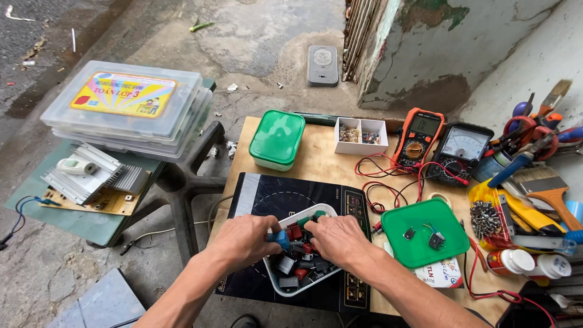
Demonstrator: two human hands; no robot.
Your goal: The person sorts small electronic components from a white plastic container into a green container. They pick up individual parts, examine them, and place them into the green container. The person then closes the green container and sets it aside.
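Bench | we are sorting a white tray (276,223) of small, light, rigid parts on the black cooktop (267,197) | left hand (243,240) fingers pinching a blue part (280,238) by its body | right hand (340,238) fingers curling into the pile, grasp unclear.

Fingertips of left hand (243,240) and right hand (337,239) buried among parts in white tray (274,285); grip indeterminate. Tray middle hidden beneath both hands. Contents of 2-compartment white box (361,135) too small to identify. Paintbrush (549,191) cut off at right edge.
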